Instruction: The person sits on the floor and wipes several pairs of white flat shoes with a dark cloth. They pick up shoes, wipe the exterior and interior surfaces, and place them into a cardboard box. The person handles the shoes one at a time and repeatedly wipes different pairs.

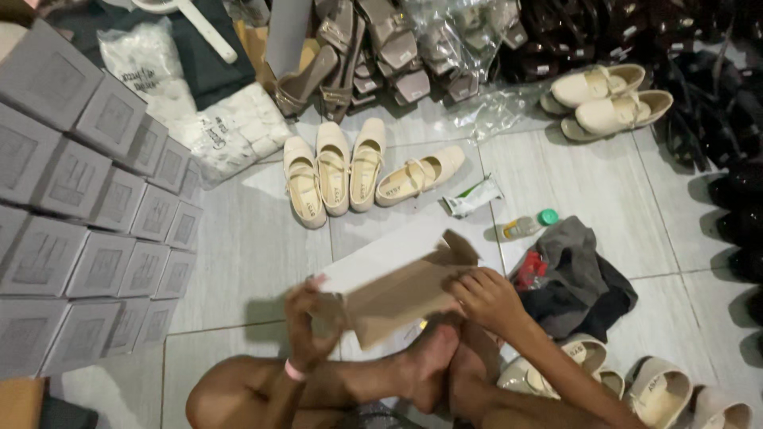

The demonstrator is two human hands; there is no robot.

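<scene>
A flat, partly folded cardboard shoe box, grey outside and brown inside, tilts above my crossed legs. My left hand grips its left end, fingers curled round the edge. Along its right side, my right hand presses on a folded flap. My bare foot lies just under the box.
Stacked grey shoe boxes fill the left. Several cream flat shoes stand on the tiled floor ahead, more at the top right and bottom right. A dark cloth heap, a small green-capped bottle and a sachet lie right of the box.
</scene>
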